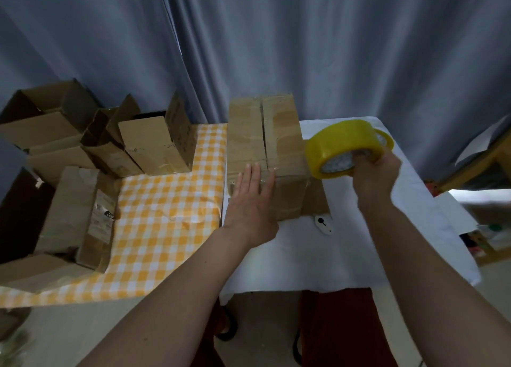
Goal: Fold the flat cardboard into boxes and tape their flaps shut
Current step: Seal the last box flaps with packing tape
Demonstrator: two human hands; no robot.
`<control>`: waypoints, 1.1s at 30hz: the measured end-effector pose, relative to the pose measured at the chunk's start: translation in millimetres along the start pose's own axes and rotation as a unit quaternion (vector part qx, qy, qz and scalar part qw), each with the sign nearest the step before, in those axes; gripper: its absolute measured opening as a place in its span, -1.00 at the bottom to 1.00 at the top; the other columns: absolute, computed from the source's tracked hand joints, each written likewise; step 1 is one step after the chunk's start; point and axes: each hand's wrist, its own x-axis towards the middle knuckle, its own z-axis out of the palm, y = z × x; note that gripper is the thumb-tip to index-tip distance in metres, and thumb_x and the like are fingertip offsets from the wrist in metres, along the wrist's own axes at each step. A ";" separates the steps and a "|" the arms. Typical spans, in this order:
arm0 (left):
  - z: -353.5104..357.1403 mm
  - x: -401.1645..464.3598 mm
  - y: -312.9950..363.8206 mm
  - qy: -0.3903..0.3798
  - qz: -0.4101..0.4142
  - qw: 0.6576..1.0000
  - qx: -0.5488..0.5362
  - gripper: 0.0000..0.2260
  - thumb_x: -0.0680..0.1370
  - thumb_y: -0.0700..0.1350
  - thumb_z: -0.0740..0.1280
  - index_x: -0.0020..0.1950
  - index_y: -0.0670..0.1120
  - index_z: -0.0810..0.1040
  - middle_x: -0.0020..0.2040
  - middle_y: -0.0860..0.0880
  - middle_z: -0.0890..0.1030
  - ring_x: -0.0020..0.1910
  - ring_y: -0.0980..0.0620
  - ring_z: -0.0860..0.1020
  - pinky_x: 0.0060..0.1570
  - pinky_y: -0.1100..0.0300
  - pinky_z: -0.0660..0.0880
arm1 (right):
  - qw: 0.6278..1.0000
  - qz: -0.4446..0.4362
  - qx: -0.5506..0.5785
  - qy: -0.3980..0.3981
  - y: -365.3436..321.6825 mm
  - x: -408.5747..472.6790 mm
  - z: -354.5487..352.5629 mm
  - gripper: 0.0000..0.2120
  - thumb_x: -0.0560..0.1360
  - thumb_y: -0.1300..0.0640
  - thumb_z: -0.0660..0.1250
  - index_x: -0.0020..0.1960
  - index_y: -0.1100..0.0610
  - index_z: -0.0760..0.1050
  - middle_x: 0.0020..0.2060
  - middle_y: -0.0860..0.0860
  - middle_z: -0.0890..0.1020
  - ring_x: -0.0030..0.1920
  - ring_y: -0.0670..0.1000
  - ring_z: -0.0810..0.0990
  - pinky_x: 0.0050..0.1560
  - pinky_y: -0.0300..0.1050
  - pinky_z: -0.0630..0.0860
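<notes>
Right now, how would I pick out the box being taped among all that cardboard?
Find the white cloth right of the yellow checked cloth. The box stands at its far edge under the flat left hand, beside the yellow tape roll. Unlike the open boxes at left, its flaps are closed.

A table [276, 292] carries a checked cloth [166, 214], a white cloth [331, 250] and cardboard boxes [154, 142].

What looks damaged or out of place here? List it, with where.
Two things stand out. The flat cardboard piece at the left of the checked cloth is creased and crumpled, with a torn label. The cloth has a raised wrinkle near its right edge. The box being taped looks sound; its flaps meet evenly.
</notes>
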 end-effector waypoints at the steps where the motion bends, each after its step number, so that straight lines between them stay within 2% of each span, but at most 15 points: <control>1: 0.1 0.0 -0.3 -0.002 0.001 1.000 0.001 -0.04 0.41 0.10 0.34 0.55 0.01 -0.29 0.56 -0.15 -0.25 0.52 -0.12 -0.32 0.44 0.05 -0.37 | 1.000 -0.006 -0.017 0.002 3.2 5.2 -6.6 -0.86 0.45 0.20 0.29 -0.02 0.19 0.56 -0.10 0.15 0.61 -0.03 0.17 0.58 0.04 0.22 0.53; 3: 0.5 1.2 0.0 -0.001 -0.001 1.000 0.001 -0.03 0.41 0.12 0.36 0.55 0.02 -0.28 0.56 -0.15 -0.25 0.52 -0.12 -0.32 0.44 0.05 -0.37 | 0.999 -0.004 -0.036 0.004 9.4 8.1 -13.9 -0.90 0.46 0.18 0.31 -0.06 0.16 0.56 -0.09 0.16 0.62 -0.02 0.19 0.58 0.05 0.16 0.54; 9: -2.1 0.5 1.2 -0.008 0.005 1.000 0.013 -0.07 0.43 0.14 0.36 0.55 0.11 -0.25 0.55 -0.18 -0.27 0.52 -0.16 -0.33 0.43 0.03 -0.36 | 0.999 0.035 -0.031 -0.009 28.8 6.5 -9.2 -0.82 0.48 0.23 0.31 0.08 0.18 0.54 0.02 0.17 0.61 0.06 0.21 0.57 0.07 0.23 0.53; 15: -3.7 4.4 1.7 -0.005 0.010 1.000 0.012 -0.11 0.46 0.16 0.35 0.56 0.10 -0.21 0.56 -0.17 -0.24 0.52 -0.15 -0.32 0.44 0.02 -0.35 | 0.995 0.100 -0.003 -0.018 48.4 4.8 1.1 -0.82 0.47 0.21 0.35 0.07 0.20 0.54 0.00 0.21 0.61 0.04 0.24 0.57 -0.01 0.28 0.55; 19: -13.9 12.8 -17.8 -0.004 0.047 0.999 0.027 -0.16 0.50 0.09 0.34 0.56 0.12 -0.19 0.58 -0.09 -0.21 0.53 -0.11 -0.29 0.42 0.07 -0.36 | 0.991 0.130 0.005 -0.025 64.2 -1.8 5.1 -0.83 0.46 0.15 0.38 0.04 0.17 0.54 -0.02 0.21 0.62 0.01 0.24 0.59 -0.03 0.27 0.56; 21: -21.4 14.1 -30.7 0.001 0.057 0.998 0.040 -0.19 0.50 0.07 0.34 0.57 0.10 -0.12 0.59 -0.06 -0.17 0.54 -0.10 -0.25 0.45 0.06 -0.31 | 0.990 0.130 0.015 -0.051 67.8 -3.7 8.6 -0.87 0.45 0.18 0.39 0.00 0.15 0.54 -0.03 0.20 0.62 0.01 0.23 0.59 -0.02 0.27 0.56; 23: -24.3 16.2 -29.1 0.015 0.049 0.998 0.038 -0.20 0.48 0.08 0.35 0.58 -0.01 -0.04 0.59 -0.06 -0.14 0.55 -0.06 -0.21 0.46 0.10 -0.26 | 0.988 0.131 0.025 -0.078 68.5 -5.5 13.4 -0.88 0.45 0.22 0.38 -0.03 0.12 0.50 -0.02 0.21 0.61 0.02 0.24 0.59 0.01 0.28 0.55; 25: -23.0 18.7 -10.2 0.008 0.028 0.999 0.015 -0.14 0.46 0.12 0.36 0.58 -0.09 -0.07 0.59 -0.08 -0.10 0.56 -0.07 -0.14 0.47 0.11 -0.21 | 0.987 0.129 0.032 -0.087 68.6 -6.7 15.6 -0.86 0.46 0.25 0.37 -0.01 0.12 0.48 0.01 0.22 0.59 0.05 0.25 0.57 0.03 0.29 0.54; 28: -10.4 21.3 16.2 -0.008 0.021 0.998 0.053 -0.10 0.45 0.25 0.28 0.55 0.04 -0.25 0.57 -0.21 -0.11 0.54 -0.25 -0.14 0.50 -0.12 -0.18 | 0.989 0.106 0.034 -0.099 68.2 -5.4 11.7 -0.70 0.47 0.28 0.36 0.20 0.20 0.46 0.15 0.20 0.56 0.16 0.24 0.53 0.11 0.30 0.50; 30: -3.9 22.9 19.5 -0.011 0.013 0.997 0.082 -0.09 0.44 0.30 0.25 0.53 0.10 -0.30 0.55 -0.27 -0.14 0.52 -0.34 -0.16 0.48 -0.21 -0.15 | 0.991 0.064 0.013 -0.115 65.1 -1.8 4.2 -0.59 0.49 0.28 0.34 0.32 0.15 0.41 0.23 0.15 0.53 0.23 0.20 0.50 0.16 0.28 0.49; 33: 0.6 24.7 13.8 0.001 0.013 0.996 0.093 -0.08 0.42 0.30 0.27 0.52 0.12 -0.30 0.55 -0.28 -0.14 0.51 -0.34 -0.17 0.48 -0.21 -0.16 | 0.993 -0.019 -0.072 -0.094 63.3 10.2 -12.5 -0.60 0.48 0.28 0.30 0.30 0.09 0.41 0.16 0.14 0.56 0.15 0.20 0.52 0.08 0.14 0.51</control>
